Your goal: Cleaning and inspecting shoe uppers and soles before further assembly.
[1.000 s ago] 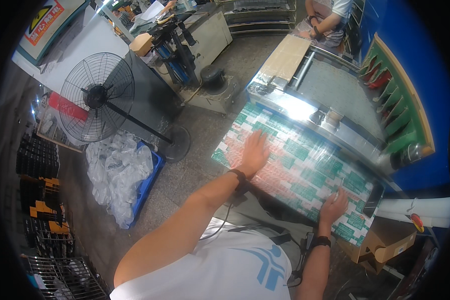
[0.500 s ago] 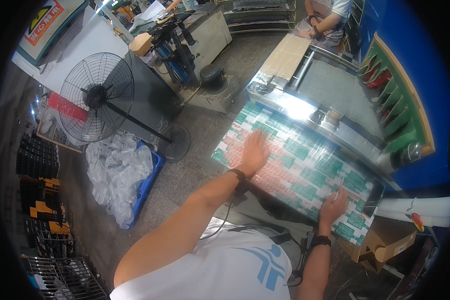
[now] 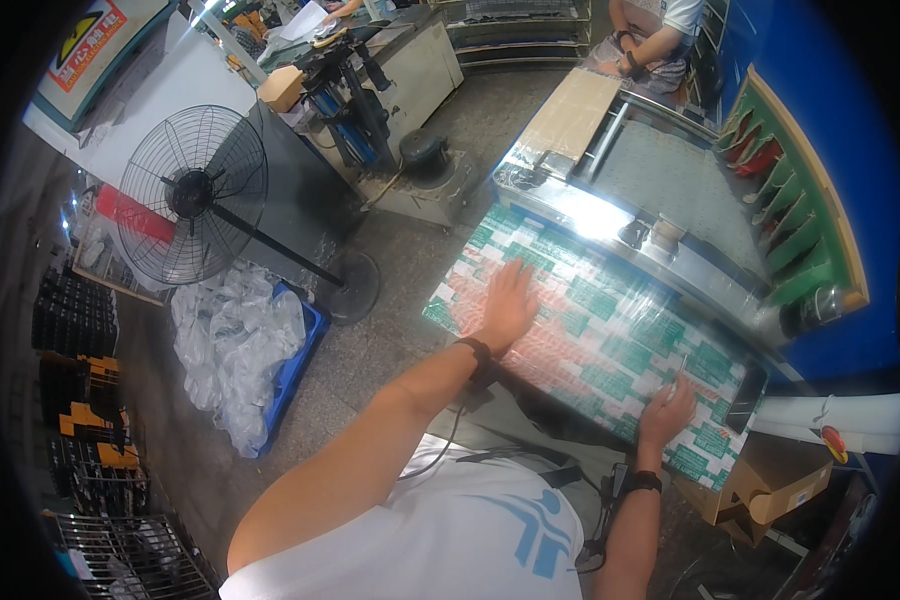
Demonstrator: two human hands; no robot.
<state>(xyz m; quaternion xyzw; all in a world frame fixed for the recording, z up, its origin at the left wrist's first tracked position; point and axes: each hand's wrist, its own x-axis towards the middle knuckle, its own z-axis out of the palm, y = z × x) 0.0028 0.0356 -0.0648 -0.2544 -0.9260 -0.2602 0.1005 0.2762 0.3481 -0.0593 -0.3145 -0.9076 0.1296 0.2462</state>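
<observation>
My left hand (image 3: pixel 511 303) lies flat, fingers stretched out, on a work surface (image 3: pixel 580 300) covered in a green, white and pink patterned sheet under a glossy clear layer. On the right part of the same surface rests my right hand (image 3: pixel 667 410), its fingers curled. A thin pale tip shows at those fingers, too small to name. To the right of that hand, a dark flat rectangular object (image 3: pixel 743 410) lies at the end of the surface. Both wrists wear dark bands.
A metal-framed machine bed (image 3: pixel 680 180) adjoins the far edge. A black pedestal fan (image 3: pixel 192 195) stands left, beside a blue tray (image 3: pixel 295 370) heaped with clear plastic bags (image 3: pixel 235 350). An open cardboard box (image 3: pixel 770 480) sits at lower right. Another person (image 3: pixel 655 45) is at the back.
</observation>
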